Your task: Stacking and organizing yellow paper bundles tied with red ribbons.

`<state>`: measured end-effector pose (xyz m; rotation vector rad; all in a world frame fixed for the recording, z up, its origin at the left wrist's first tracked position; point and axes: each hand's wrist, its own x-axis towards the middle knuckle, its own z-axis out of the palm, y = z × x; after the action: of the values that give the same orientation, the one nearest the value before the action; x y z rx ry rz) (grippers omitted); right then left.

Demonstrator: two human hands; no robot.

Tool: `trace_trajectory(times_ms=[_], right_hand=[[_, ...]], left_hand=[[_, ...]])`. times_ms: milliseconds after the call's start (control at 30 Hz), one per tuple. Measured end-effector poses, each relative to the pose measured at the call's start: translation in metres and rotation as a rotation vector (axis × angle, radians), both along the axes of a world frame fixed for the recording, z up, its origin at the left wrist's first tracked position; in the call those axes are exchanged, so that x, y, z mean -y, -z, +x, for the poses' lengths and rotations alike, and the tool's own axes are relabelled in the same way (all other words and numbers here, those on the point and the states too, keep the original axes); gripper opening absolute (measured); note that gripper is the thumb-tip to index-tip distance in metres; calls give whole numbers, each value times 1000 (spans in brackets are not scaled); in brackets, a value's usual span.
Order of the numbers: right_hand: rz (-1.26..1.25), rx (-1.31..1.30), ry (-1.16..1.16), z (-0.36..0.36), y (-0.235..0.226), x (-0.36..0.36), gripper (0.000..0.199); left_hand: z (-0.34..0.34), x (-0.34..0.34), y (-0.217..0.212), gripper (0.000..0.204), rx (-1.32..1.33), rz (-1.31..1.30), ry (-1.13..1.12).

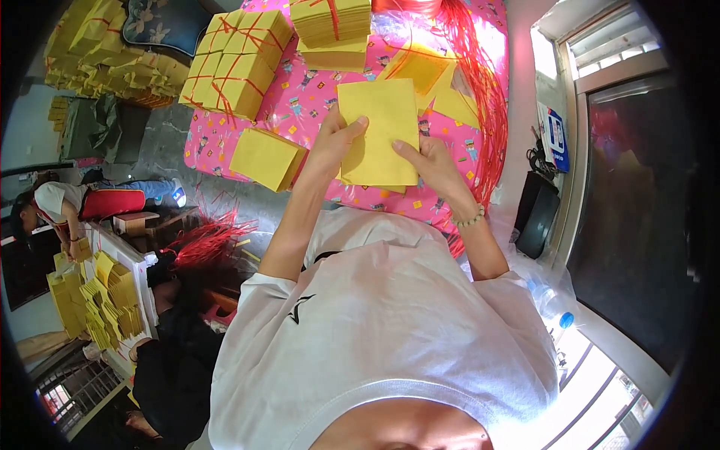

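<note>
Head view shows both hands raised over the table, sharing one stack of yellow paper. The left hand grips the stack's left edge, thumb laid across the top sheet near the upper corner; the right hand clasps the lower right side, thumb pressed flat on the face and a bead bracelet on the wrist. Both hands are closed on the paper, neither free. The stack sits straight ahead of the person's chest, its long axis running away from the body, tilted slightly left at the top, and the two hands are about equally near it, one on each long edge. Just left of the left hand, a loose block of yellow sheets lies at the table's edge, apart from the held stack. Farther off are bundles tied with red string and a tall pile at the far side, while loose red strings trail down the right edge of the pink patterned table. How thick the held stack is cannot be judged, since its underside and the fingers behind it are hidden. The person's white shirt blocks the table's near edge. At the left, other people work at a separate bench, too small to make out clearly.
</note>
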<state>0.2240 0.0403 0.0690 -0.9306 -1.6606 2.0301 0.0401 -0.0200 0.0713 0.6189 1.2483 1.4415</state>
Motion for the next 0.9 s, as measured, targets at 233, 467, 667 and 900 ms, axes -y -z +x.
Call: trace_trajectory(times_ms=[233, 467, 667, 900], right_hand=[[-191, -1, -25, 2, -8, 11, 33], [-225, 64, -34, 6, 0, 10, 34], [-66, 25, -7, 3, -2, 5, 32], [19, -95, 217, -8, -8, -20, 26]], left_hand=[[-2, -1, -3, 41, -134, 74, -46], [5, 3, -6, 42, -142, 116, -151], [11, 10, -8, 35, -149, 142, -226], [22, 27, 1, 40, -214, 187, -51]])
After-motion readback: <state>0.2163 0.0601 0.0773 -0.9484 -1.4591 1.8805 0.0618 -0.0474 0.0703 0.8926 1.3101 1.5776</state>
